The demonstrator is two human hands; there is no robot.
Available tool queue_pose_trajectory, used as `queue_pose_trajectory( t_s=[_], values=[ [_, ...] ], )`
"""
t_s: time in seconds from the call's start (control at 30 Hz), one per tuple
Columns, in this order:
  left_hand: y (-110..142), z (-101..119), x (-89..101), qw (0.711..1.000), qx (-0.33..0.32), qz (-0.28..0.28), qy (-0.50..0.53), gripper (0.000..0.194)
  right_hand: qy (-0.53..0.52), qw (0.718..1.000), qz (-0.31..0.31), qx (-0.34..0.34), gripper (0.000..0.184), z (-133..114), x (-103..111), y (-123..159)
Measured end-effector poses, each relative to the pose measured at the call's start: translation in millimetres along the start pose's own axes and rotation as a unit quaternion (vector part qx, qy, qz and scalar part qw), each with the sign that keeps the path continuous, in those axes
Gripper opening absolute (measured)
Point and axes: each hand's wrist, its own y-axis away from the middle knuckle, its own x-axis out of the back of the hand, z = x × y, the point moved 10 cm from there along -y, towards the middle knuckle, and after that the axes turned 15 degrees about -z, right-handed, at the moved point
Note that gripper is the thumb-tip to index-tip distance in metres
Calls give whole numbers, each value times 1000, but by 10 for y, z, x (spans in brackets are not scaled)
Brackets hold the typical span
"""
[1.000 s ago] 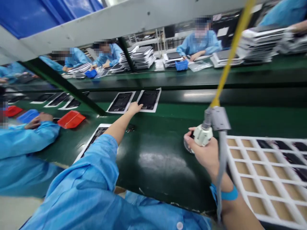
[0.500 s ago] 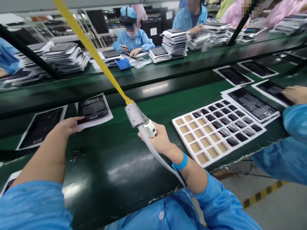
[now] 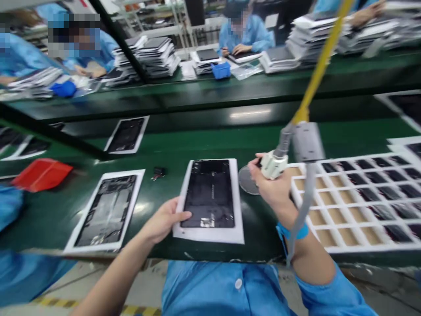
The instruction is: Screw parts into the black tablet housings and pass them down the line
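Head view: the black panel (image 3: 210, 193) now lies at the centre of the frame, close to the near edge of the bench (image 3: 210, 140), whereas half a second ago you had it at the far side; that puts it right in front of you, between your two hands. It rests on a white sheet (image 3: 213, 235) that shows as a border around it, its dark face glossy, with a pale line of marks down the middle and bright metallic bits along the bottom. Your left hand (image 3: 167, 219) grasps its lower left edge, thumb on top, the other fingers mostly hidden. Just right of the panel, your right hand (image 3: 274, 193) is wrapped around a white tool (image 3: 275, 164), which hangs from a yellow strap (image 3: 324, 57) beside a round mesh disc (image 3: 249, 180). A small black part (image 3: 158, 172) lies up and left of the panel, a second panel (image 3: 105, 210) sits at lower left, and a gridded tray (image 3: 349, 236), partly filled with dark pieces, spreads across the right of the frame.
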Motion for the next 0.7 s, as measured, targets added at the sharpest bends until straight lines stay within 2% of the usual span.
queue_pose_trajectory(
  t_s=[0.07, 0.1, 0.13, 0.17, 0.23, 0.3, 0.37, 0.4, 0.47, 0.53, 0.6, 0.7],
  values=[
    [153, -145, -203, 996, 3, -46, -79, 60, 26, 999, 25, 4, 32, -27, 64, 42],
    [193, -154, -238, 988, 9, -54, -145, 57, 45, 999, 26, 3, 34, -32, 74, 49],
    [211, -118, -207, 974, 15, -44, -221, 54, 62, 998, 25, 2, 36, -33, 78, 50],
    [211, -29, -106, 953, 18, -11, -302, 50, 70, 997, 29, 3, 37, -35, 89, 51],
    [200, 317, 237, 885, -8, 118, -450, 40, 75, 996, 36, 7, 38, -46, 99, 48],
    [218, 754, 579, 785, -68, 274, -552, 31, 70, 997, 44, 6, 36, -60, 107, 50],
    [134, 1016, 827, 703, -100, 356, -608, 30, 68, 997, 45, -3, 34, -66, 100, 53],
    [48, 1079, 931, 680, -103, 370, -625, 29, 69, 997, 43, -7, 33, -64, 95, 54],
    [-143, 1113, 1089, 658, -101, 367, -650, 19, 70, 997, 37, -9, 34, -55, 83, 51],
    [-263, 1085, 1170, 647, -108, 355, -666, 11, 76, 997, 31, -5, 37, -41, 79, 49],
    [-279, 1042, 1205, 641, -125, 354, -669, 19, 88, 996, 31, 3, 37, -39, 84, 53],
    [-207, 979, 1253, 647, -150, 365, -652, 23, 98, 995, 34, 17, 36, -57, 98, 74]
  ],
)
